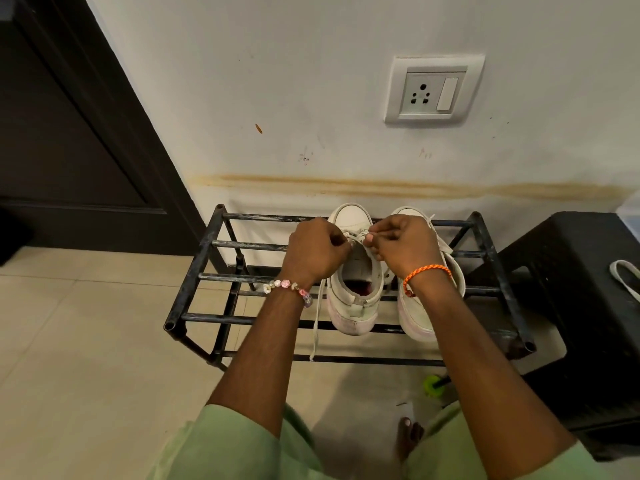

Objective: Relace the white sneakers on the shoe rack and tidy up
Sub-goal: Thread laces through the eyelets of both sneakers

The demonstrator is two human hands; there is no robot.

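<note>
Two white sneakers stand side by side, toes toward the wall, on the top tier of a black metal shoe rack [194, 277]. My left hand [313, 249] and my right hand [403, 245] meet over the left sneaker [353, 299], each pinching its white lace [358, 233] near the upper eyelets. One loose lace end [317, 320] hangs down past the rack's front bars. My right forearm covers much of the right sneaker [415, 318], and its laces are mostly hidden.
A black plastic stool [588, 341] stands right of the rack with a white loop [625, 277] lying on it. A green round object [433, 385] lies on the tiled floor below. Behind is a wall with a socket [433, 90]; a dark door [69, 133] is at left.
</note>
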